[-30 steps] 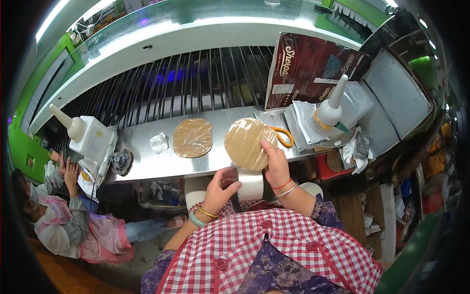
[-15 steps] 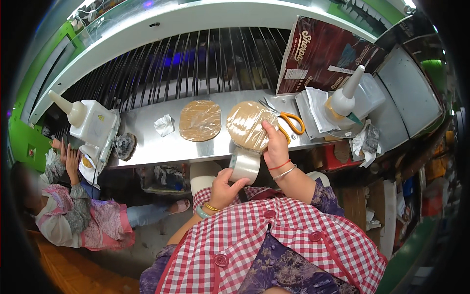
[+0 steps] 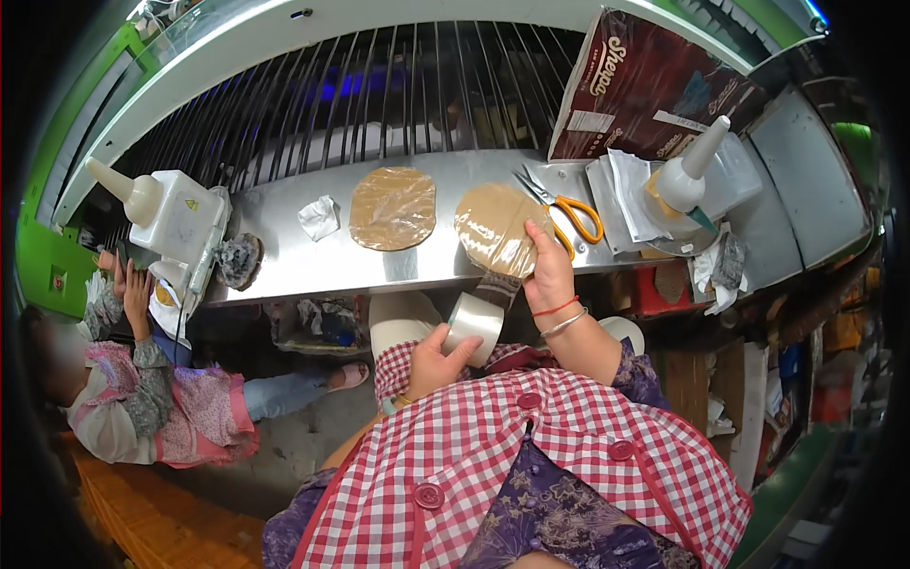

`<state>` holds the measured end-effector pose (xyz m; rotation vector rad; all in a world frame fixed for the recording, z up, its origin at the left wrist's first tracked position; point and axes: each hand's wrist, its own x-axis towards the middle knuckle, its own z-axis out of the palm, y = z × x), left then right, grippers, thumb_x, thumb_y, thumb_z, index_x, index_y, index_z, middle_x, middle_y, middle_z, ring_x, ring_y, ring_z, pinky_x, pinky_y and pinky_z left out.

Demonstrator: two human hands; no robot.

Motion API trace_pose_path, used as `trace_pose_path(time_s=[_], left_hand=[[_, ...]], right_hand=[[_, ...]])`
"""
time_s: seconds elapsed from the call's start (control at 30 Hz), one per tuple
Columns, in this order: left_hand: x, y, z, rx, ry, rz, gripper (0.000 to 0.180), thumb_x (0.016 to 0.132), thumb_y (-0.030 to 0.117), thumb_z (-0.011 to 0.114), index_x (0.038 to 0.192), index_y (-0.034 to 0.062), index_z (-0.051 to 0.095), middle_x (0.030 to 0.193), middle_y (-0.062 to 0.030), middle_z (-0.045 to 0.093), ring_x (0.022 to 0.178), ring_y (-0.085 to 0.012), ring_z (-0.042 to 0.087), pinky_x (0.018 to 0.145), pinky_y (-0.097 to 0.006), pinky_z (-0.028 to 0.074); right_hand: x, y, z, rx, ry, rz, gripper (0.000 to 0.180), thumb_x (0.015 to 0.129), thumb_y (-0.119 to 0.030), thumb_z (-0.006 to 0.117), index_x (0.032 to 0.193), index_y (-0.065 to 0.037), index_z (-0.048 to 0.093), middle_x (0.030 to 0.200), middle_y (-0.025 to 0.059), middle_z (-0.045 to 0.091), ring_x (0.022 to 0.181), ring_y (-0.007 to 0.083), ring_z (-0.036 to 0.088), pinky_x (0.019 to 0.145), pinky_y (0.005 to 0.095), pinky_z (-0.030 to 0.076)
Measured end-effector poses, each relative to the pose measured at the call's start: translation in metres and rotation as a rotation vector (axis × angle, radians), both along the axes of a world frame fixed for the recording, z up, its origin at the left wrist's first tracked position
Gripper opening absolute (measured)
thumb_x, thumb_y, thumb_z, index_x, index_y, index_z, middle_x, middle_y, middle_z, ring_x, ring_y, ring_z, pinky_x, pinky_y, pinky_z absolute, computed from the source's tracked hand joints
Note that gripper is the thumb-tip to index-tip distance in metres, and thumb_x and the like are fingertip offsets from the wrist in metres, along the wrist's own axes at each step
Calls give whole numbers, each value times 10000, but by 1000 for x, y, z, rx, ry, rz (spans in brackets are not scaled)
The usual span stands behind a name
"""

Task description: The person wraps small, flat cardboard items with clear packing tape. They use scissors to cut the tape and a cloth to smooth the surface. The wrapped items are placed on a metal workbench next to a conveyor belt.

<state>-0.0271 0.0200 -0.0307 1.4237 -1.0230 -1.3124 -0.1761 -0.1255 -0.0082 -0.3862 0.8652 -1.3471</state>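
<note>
My left hand (image 3: 431,368) is closed round a wide roll of clear tape (image 3: 477,324), held low in front of my apron. A strip of this tape (image 3: 496,287) runs up from the roll to a round brown cardboard disc (image 3: 493,223) with a shiny clear film over it. The thumb of my right hand (image 3: 552,270) lies on the disc's right edge, its other fingers hidden beneath. Just right of the disc lie scissors (image 3: 575,213) with orange handles, blades apart. A second film-covered brown disc (image 3: 391,211) rests flat on the metal bench (image 3: 313,270) to the left.
Crumpled white paper (image 3: 318,219) and a dark lump (image 3: 238,260) lie on the bench's left part. White nozzle bottles (image 3: 177,211) (image 3: 684,180) stand at both ends. A maroon box (image 3: 626,104) leans behind, beside dark metal bars (image 3: 379,104). A co-worker (image 3: 142,389) works at far left.
The tape roll and the disc have drawn farther apart, and a strip of tape now shows stretched between them. My right hand still grips the disc.
</note>
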Motion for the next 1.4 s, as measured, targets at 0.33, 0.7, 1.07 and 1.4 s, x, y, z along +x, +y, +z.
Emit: trace_pose_path(time_s=[0.33,0.7,1.07,1.4], left_hand=[[-1,-39,-36,-126,-44,63,686,686,131,753,1258,-23,408,1188,-154,482,1051,-220,531,873,-296,448],[-5,-39,-25,-146,179,-74,250,773,92,681,982,-24,604,1051,-91,584,996,-169,548,875,-285,424],[1,-58,-44,59,-57,-84,172,791,152,698,868,7,647,773,-37,633,717,-106,555,675,-253,453],[2,-58,-69,289,461,-32,170,821,92,664,966,6,641,865,-42,637,758,-101,578,699,-237,473]], right_hand=[[2,12,-7,-38,66,120,353,875,-166,617,1166,13,527,1053,81,618,931,175,617,810,290,509],[4,19,-2,-83,129,173,351,872,-154,620,1169,3,520,1040,72,622,920,145,610,803,278,500],[-1,-36,-56,-178,673,92,375,822,-200,673,1086,36,549,933,109,642,820,161,608,732,291,484],[-20,-27,-23,-311,1676,194,421,785,-326,670,1048,-10,579,825,186,646,767,359,620,679,425,486]])
